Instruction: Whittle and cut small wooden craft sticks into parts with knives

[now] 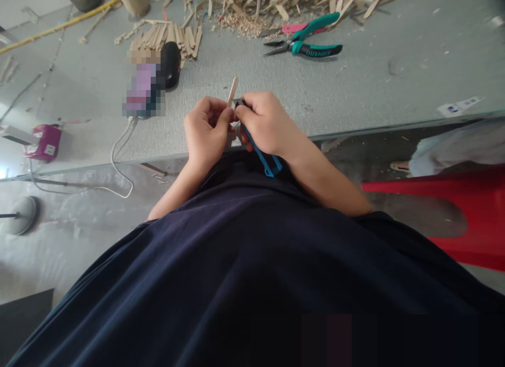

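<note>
Between the thumb and fingers of my left hand is a wooden craft stick, its rounded end pointing up and away from me. My right hand is wrapped round a blue and black utility knife, whose handle end points down towards my body. The knife's metal tip sits right beside the stick; whether the blade touches it I cannot tell. Both hands are close together over the table's front edge. Beyond them lie needle-nose pliers with teal and black handles.
Loose sticks and shavings cover the back of the table. A pinkish-red-handled tool lies under the pliers. At left are stacked sticks, a black case, a blurred phone and its cable. A red chair stands right.
</note>
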Motion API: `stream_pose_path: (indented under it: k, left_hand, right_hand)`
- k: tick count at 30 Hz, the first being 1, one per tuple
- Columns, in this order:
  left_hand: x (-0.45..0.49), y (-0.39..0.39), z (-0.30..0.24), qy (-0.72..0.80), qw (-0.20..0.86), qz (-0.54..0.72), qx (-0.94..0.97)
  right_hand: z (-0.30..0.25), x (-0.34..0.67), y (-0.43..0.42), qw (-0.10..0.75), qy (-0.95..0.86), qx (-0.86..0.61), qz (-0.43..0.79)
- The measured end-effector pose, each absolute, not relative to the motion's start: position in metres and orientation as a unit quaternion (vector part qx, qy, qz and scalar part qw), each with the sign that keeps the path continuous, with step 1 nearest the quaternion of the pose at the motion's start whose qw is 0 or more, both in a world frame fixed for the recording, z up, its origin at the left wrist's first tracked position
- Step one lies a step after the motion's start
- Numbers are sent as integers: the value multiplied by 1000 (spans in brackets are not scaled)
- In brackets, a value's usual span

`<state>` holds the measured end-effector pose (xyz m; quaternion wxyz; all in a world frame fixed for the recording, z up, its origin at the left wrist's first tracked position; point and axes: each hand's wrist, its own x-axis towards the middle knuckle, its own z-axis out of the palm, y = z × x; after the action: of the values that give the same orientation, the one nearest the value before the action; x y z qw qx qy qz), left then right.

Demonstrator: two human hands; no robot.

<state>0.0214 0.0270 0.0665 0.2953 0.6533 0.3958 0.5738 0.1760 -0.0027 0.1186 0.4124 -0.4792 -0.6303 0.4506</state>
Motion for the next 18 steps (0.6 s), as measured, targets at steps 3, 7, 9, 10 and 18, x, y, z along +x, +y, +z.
stream_pose_path:
  k: [3,7,9,10,18]
  left_hand:
    - [21,28,64,399,284,570,660]
    - [19,30,60,403,280,558,669]
    - [19,31,59,405,277,557,670]
    - [19,31,59,406,276,557,670]
    - [21,30,65,411,307,568,644]
  right_hand:
    - [120,175,-4,398,-652,-495,414]
    - [122,174,-5,388,-659,-512,392]
    - [123,174,-5,382,-659,-516,391]
    - [124,174,-5,379,-661,-516,392]
    - [121,178,-3,390,-658,-466,444]
